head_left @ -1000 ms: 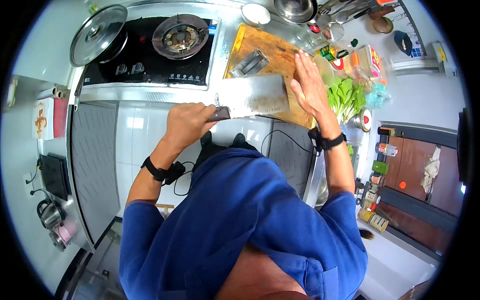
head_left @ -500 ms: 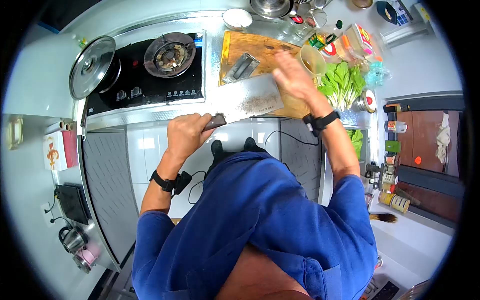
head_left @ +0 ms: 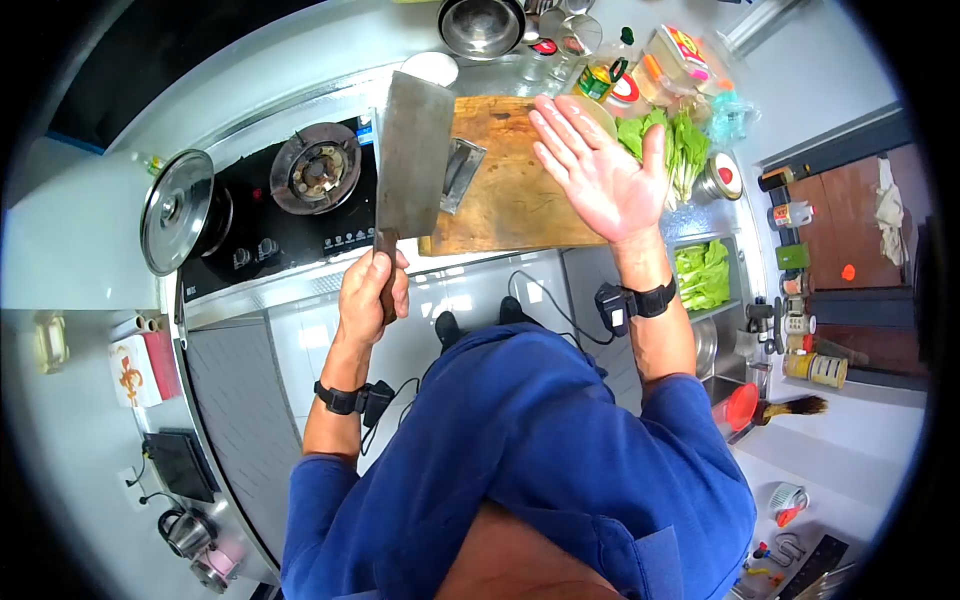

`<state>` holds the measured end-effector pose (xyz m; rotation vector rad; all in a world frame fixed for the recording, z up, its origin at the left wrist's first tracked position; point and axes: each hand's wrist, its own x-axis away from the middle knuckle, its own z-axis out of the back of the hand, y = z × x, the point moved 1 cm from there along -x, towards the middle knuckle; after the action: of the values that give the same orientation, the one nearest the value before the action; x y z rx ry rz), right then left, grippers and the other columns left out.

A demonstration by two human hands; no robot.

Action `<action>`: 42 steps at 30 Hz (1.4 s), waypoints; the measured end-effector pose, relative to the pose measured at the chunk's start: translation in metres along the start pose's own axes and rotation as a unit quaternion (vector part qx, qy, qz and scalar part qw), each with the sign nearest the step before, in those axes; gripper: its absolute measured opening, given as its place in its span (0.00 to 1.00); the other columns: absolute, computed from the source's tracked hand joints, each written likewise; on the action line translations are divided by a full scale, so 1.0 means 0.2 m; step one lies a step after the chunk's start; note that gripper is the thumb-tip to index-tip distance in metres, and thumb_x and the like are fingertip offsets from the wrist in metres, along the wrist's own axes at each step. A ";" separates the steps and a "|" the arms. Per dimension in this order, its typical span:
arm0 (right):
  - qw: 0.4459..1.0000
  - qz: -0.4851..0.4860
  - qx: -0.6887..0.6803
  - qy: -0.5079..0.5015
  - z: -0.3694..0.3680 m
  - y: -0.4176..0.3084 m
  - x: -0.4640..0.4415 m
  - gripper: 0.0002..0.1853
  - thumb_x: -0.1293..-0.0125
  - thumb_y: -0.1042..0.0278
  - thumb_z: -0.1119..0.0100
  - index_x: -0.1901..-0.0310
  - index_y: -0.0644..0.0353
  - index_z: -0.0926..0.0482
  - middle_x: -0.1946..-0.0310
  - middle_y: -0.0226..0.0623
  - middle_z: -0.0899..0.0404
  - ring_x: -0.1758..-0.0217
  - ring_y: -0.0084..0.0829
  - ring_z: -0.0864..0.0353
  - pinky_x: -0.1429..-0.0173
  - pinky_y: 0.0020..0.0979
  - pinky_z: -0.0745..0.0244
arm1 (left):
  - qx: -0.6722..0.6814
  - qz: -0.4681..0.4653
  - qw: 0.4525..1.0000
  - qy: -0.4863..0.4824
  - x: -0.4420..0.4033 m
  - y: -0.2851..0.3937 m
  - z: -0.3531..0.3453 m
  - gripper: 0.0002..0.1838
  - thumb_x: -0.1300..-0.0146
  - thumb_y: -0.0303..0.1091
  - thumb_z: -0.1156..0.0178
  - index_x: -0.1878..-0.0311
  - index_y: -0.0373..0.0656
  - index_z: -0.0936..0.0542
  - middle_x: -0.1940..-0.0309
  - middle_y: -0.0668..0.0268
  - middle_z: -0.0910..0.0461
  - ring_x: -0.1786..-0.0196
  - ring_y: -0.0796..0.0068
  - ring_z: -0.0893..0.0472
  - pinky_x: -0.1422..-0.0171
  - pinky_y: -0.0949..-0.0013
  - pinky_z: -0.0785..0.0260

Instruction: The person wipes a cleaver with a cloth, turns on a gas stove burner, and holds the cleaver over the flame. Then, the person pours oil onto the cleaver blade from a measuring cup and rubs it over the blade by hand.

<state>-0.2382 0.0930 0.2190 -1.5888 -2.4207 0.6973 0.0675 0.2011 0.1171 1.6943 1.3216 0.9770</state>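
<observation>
My left hand [head_left: 372, 297] is closed round the handle of a cleaver [head_left: 414, 155], whose broad blade points away from me beside the board's left edge. My right hand [head_left: 610, 175] is open, palm up and fingers stretched, over the right part of the wooden cutting board [head_left: 500, 195]; nothing lies in it. A metal tool with a rectangular frame [head_left: 461, 172] rests on the board at its left side, partly behind the blade. Leafy greens [head_left: 686, 150] lie just right of my right hand, and a clear container [head_left: 590, 112] is partly hidden behind its fingers.
Left of the board is a gas hob [head_left: 285, 190] with a burner [head_left: 318, 168] and a lidded pot [head_left: 180, 210]. Bottles, jars and metal bowls [head_left: 482, 25] stand along the back. More greens [head_left: 702, 274] sit in the sink area at right.
The cleaver has swung from lying crosswise over the board to pointing away from me at the left. My right hand has turned palm up. The head view has shifted.
</observation>
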 end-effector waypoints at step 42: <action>0.456 0.004 0.889 -0.043 0.79 0.02 0.28 0.36 0.24 0.44 0.55 0.26 0.67 0.36 0.22 0.52 0.42 0.17 0.46 0.47 0.16 0.44 0.55 | 0.333 0.106 0.930 0.114 0.13 -0.25 -0.16 0.21 0.21 0.55 0.52 0.53 0.44 0.26 0.84 0.74 0.36 0.88 0.85 0.40 0.86 0.80 0.47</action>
<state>-0.3185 0.0987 0.0719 -0.3989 -0.3988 2.0790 0.0229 0.2378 0.0890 2.3248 1.7910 0.9226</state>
